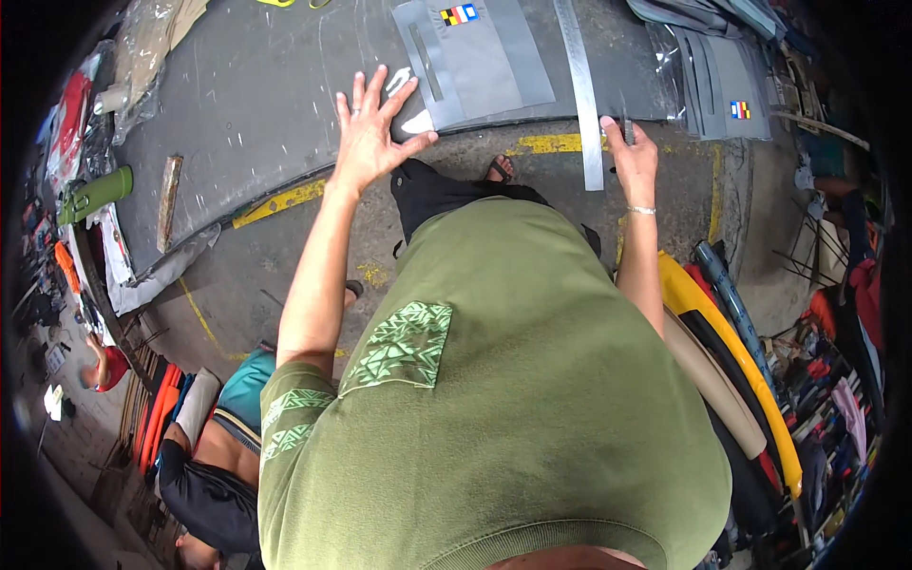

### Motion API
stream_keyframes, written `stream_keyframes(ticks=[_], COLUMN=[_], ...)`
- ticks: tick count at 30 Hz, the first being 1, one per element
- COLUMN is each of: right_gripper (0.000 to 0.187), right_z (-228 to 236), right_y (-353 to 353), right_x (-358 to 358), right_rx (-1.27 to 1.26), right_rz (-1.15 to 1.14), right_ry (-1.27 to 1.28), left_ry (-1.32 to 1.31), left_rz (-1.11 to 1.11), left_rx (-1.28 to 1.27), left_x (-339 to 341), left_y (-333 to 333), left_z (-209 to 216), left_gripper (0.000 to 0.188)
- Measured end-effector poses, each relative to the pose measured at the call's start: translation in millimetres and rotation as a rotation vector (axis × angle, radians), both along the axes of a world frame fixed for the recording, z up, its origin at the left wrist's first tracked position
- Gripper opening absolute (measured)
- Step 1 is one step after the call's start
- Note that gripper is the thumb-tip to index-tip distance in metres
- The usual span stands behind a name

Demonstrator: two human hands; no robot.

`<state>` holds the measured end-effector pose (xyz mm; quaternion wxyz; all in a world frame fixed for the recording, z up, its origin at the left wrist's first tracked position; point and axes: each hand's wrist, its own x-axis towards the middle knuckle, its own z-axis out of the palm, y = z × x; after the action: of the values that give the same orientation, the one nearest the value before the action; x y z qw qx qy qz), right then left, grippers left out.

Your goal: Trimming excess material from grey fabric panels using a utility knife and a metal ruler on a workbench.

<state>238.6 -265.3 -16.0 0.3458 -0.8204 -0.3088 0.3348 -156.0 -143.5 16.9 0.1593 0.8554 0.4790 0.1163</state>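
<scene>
On the grey worktable (247,104) at twelve o'clock, left hand (370,133) splays fingers wide beside grey fabric (484,66); right hand (632,161) pinches a small blade (627,128) by the steel ruler (581,90)

we wear an olive-green short-sleeved cotton shirt (532,380) with pale green triangle-pattern patches | black trousers (427,195) | thin silver wrist bracelet (641,210) | sandal (499,169)

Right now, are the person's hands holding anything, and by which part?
The left hand is open and holds nothing. The right hand pinches a thin tool by its lower end, beside the metal ruler.
</scene>
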Motion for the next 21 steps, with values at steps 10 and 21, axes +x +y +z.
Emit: stream_keyframes(ticks=[10,21], right_gripper=[0.053,0.064], right_z=[92,58], right_y=[11,26], right_x=[-83,-126], right_rx=[-0.040,-0.025], right_rz=[0.551,0.470], right_ry=[0.617,0.940], left_ry=[-0.502,-1.168], left_rz=[0.310,0.697], left_rx=[-0.649,-1.186], left_x=[14,53], left_y=[-82,-78], left_z=[-5,-2], left_gripper=[0.027,0.066])
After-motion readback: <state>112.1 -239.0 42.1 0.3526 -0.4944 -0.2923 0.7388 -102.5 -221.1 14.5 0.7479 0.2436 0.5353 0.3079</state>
